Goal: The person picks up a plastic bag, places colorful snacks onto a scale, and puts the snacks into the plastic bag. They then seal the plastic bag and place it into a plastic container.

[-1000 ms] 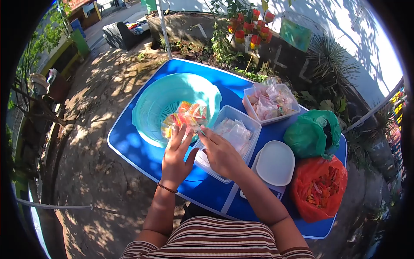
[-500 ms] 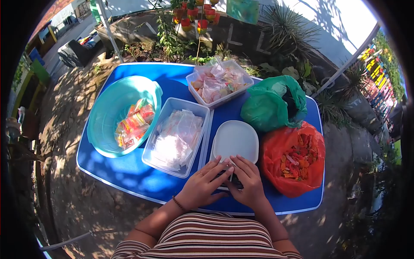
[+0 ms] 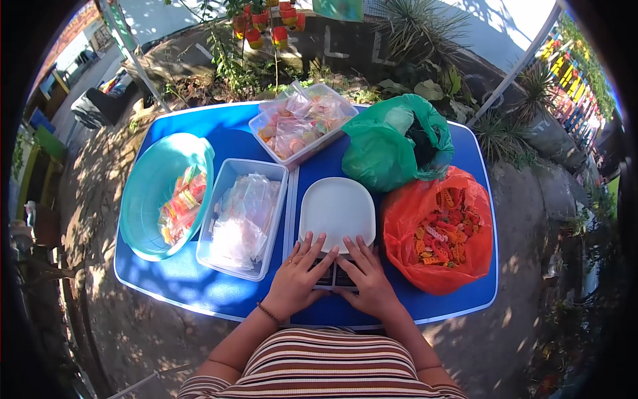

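In the head view a kitchen scale point(image 3: 337, 207) with a white square platform stands before me, its dark front panel partly covered by my hands. My left hand point(image 3: 299, 276) lies with fingers spread over the left front of the scale, fingertips at the platform's near edge. On the right front, my right hand point(image 3: 365, 279) lies the same way, fingers apart. Neither hand holds anything. To the right of the scale sits a red plastic bag point(image 3: 405, 229) full of orange and red crinkled snack pieces. Left of it is a clear box point(image 3: 259, 269) of flat plastic packets.
A turquoise basket point(image 3: 136, 199) with filled packets stands at the far left of the blue table point(image 3: 153, 292). Behind are another clear box point(image 3: 292, 161) of filled packets and a green plastic bag point(image 3: 379, 156). A metal pole point(image 3: 522, 56) rises past the table's far right side.
My fingers have spread apart from a closer position over the scale's front, uncovering more of its dark panel. The view has shifted, so the table's things appear further left.
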`<action>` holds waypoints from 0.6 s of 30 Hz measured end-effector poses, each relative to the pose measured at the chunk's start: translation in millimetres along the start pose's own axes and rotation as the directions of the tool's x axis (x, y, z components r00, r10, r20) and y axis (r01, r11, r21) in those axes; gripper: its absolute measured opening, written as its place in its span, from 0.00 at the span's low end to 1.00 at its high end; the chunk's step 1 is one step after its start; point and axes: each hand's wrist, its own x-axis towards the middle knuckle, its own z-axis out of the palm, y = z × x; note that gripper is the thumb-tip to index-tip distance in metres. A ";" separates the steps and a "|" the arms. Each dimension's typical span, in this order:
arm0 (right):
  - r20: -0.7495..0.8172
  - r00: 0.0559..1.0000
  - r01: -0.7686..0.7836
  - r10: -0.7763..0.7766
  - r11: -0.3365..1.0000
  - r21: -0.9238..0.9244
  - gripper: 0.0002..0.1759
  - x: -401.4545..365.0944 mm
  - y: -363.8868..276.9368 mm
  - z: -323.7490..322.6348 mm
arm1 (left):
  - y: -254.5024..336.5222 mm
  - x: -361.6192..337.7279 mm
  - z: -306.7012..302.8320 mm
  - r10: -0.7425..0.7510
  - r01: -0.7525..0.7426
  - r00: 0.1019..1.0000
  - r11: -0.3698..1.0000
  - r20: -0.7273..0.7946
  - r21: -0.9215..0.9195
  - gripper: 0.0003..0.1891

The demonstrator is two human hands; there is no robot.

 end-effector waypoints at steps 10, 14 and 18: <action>-0.070 0.997 0.039 -0.033 0.996 0.076 0.46 21.3 17.5 -6.1 | -6.9 15.1 -2.0 -0.029 0.028 0.998 0.999 -0.062 -0.021 0.54; -0.119 0.992 0.058 -0.046 0.993 0.103 0.45 19.4 21.2 -8.1 | -6.2 13.4 -2.0 -0.046 0.043 0.997 0.998 -0.062 -0.049 0.55; -0.146 0.988 0.059 -0.041 0.991 0.122 0.45 17.4 20.5 -5.0 | -7.4 10.2 3.0 -0.071 0.068 0.992 0.997 -0.101 -0.035 0.57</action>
